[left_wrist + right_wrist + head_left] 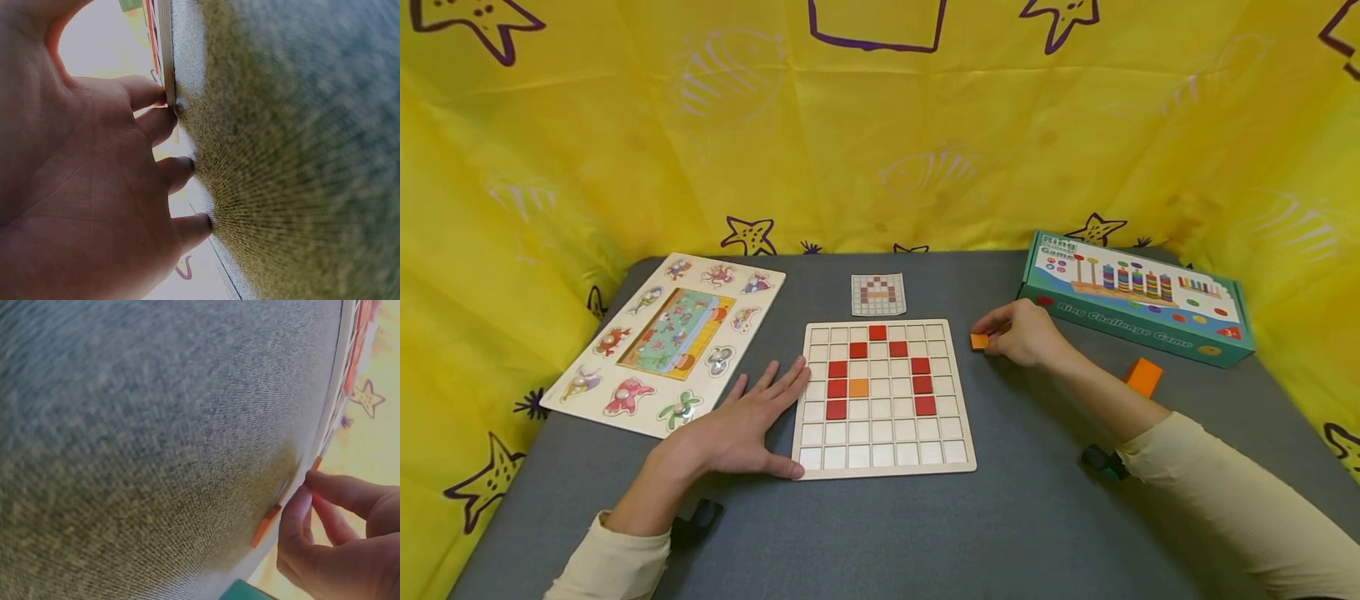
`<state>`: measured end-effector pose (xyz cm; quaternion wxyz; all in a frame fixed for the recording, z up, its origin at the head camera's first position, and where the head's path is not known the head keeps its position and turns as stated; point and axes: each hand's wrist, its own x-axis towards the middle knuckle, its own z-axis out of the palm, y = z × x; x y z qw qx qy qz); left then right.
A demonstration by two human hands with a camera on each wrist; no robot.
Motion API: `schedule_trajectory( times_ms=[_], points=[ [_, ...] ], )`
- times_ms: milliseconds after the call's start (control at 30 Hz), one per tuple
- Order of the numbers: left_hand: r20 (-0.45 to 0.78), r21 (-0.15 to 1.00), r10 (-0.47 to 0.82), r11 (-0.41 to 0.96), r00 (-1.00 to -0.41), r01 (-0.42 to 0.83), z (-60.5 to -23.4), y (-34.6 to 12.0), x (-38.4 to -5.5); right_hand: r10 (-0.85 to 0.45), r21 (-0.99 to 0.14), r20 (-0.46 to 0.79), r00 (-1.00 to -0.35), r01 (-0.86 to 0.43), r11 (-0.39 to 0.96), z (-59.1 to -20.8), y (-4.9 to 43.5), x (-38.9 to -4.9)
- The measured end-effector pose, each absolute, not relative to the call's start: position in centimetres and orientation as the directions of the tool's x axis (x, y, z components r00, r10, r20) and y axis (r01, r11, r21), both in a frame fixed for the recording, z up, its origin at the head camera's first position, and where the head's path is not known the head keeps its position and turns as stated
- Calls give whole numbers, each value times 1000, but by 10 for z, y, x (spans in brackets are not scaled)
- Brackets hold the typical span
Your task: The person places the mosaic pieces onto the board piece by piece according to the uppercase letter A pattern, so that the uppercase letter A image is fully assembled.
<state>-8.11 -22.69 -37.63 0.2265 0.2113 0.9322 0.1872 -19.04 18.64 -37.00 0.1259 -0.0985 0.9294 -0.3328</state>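
A wooden grid board (887,479) lies flat, with several red tiles (877,332) set in an arch and one orange tile (858,388) in its cells. My left hand (748,429) is spread at the board's left side, with its thumb by the lower corner and a fingertip at the edge. In the left wrist view its fingers (178,174) reach out straight. To the right of the board, my right hand (1026,333) pinches another small orange tile (979,342) between thumb and fingers. The same tile (317,464) shows at the fingertips in the right wrist view.
Beyond the board lies a small pattern card (878,295). A sea-animal peg puzzle (700,283) is at the left. The green Ring Challenge Game box (1135,333) stands at the back right, with an orange block (1144,377) in front, partly behind my right forearm.
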Motion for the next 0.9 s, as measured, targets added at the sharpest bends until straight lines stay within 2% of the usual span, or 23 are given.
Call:
schedule_trajectory(
  times_ms=[900],
  points=[
    [-341, 448, 477, 840, -810, 306, -376, -227, -80, -297, -684, -163, -941, -109, 722, -369, 169, -182]
  ],
)
